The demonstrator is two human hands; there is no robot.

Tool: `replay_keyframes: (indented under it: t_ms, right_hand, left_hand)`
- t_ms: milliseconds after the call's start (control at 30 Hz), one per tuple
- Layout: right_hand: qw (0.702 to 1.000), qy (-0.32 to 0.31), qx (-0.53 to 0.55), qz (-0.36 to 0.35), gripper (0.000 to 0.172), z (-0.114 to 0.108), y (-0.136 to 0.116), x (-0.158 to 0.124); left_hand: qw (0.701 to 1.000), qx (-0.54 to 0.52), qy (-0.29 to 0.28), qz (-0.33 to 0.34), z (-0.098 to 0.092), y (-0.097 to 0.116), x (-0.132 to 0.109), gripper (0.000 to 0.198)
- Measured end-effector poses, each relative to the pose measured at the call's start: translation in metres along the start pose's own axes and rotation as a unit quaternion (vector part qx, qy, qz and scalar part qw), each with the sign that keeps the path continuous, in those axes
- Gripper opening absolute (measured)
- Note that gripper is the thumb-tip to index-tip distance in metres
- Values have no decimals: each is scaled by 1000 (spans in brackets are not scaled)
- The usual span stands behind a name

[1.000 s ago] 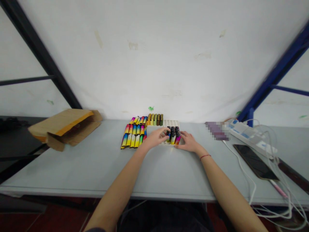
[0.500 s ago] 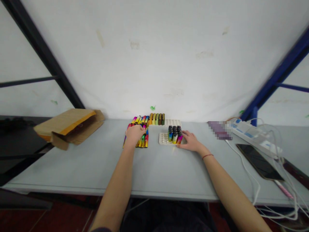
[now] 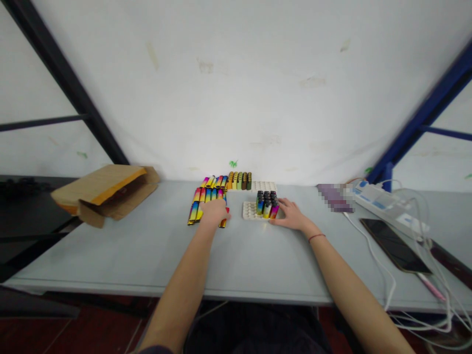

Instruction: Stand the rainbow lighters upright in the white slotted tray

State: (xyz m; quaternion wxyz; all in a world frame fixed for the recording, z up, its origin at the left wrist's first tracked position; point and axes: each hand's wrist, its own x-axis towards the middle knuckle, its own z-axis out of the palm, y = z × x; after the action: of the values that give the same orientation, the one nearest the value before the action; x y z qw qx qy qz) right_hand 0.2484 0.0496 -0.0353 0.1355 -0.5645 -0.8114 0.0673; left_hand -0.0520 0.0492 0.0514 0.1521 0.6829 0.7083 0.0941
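The smooth grey table [image 3: 258,265] begins at its straight front edge, with both bare forearms reaching over it. At right lies a flat black phone [image 3: 396,246], a white cable near it. A thin red cord bracelet [image 3: 316,236] circles the right wrist. The left hand [image 3: 214,212] is over the nearest row of shiny rainbow-coloured metallic pieces [image 3: 208,195], which lie side by side in rows; its fingers are largely hidden, so I cannot tell whether they grip one. The right hand [image 3: 292,215] rests with thumb and fingers apart at the right end of a white, hole-dotted tray [image 3: 250,210]. Slim black-topped, multicoloured upright pieces [image 3: 267,205] stand in that tray's right part. Farther off, a block of upright gold, green and brown pieces [image 3: 239,181] stands just beside a second white tray [image 3: 264,187], before the scuffed white wall [image 3: 236,98].
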Motion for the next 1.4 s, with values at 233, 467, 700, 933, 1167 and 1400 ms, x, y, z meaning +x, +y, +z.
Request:
replay_keyframes:
  t_ms: [233, 467, 700, 933, 1167, 1400]
  right_hand:
    - [1000, 5, 1, -2, 89, 1, 0, 0]
    - [1000, 4, -2, -3, 89, 0, 1, 0]
    - [1000, 8, 1, -6, 86, 1, 3, 0]
    - [1000, 1, -1, -4, 89, -1, 1, 0]
    - [1000, 0, -4, -1, 89, 0, 1, 0]
    - [1000, 1, -2, -4, 88, 0, 2, 0]
  left_hand:
    - [998, 66, -11, 0, 5, 8, -6, 21]
    - [995, -87, 37, 37, 10, 9, 3, 27]
    - [847, -521, 9, 103, 21, 20, 17, 22]
    - [726, -680, -96, 40, 19, 38, 13, 36]
    - [660, -745, -96, 7, 22, 47, 4, 49]
    - [606, -793, -52, -27, 25, 49, 0, 45]
